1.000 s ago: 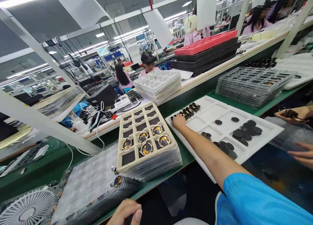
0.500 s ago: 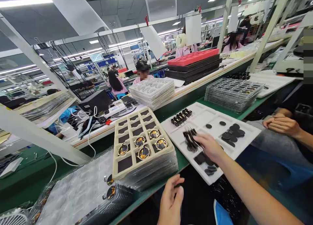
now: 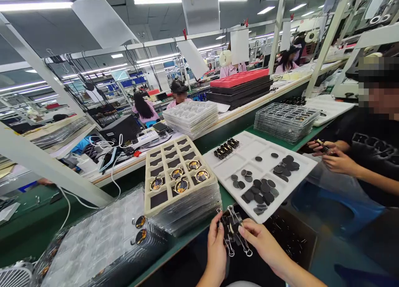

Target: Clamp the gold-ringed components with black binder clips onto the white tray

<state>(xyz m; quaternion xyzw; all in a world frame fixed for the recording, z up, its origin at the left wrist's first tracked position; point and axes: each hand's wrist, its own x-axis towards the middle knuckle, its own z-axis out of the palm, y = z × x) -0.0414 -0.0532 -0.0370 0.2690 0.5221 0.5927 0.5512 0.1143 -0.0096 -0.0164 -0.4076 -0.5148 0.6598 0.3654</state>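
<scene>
My left hand [image 3: 217, 241] and my right hand [image 3: 257, 237] meet at the front edge of the bench, both gripping a bundle of black binder clips [image 3: 232, 228] with silver wire handles. What the clips pinch is too small to tell. Just beyond them, a white tray [image 3: 230, 170] holds many black discs [image 3: 263, 189] and a row of black clips [image 3: 227, 148]. To the left, a beige compartment tray [image 3: 170, 195] on a stack of clear trays holds several round parts with gold-coloured film [image 3: 181, 186].
Clear plastic trays [image 3: 93, 237] lie at the front left. More clear trays [image 3: 283, 120] stand at the back right. Red and black trays [image 3: 240, 81] sit on the shelf. A person [image 3: 370, 154] at the right holds a small object. A slanted white post [image 3: 56, 170] crosses the left.
My right hand has drawn back from the white tray with the clips. My left hand, formerly without anything in it, now grips them too. The neighbouring person's hands now hold something.
</scene>
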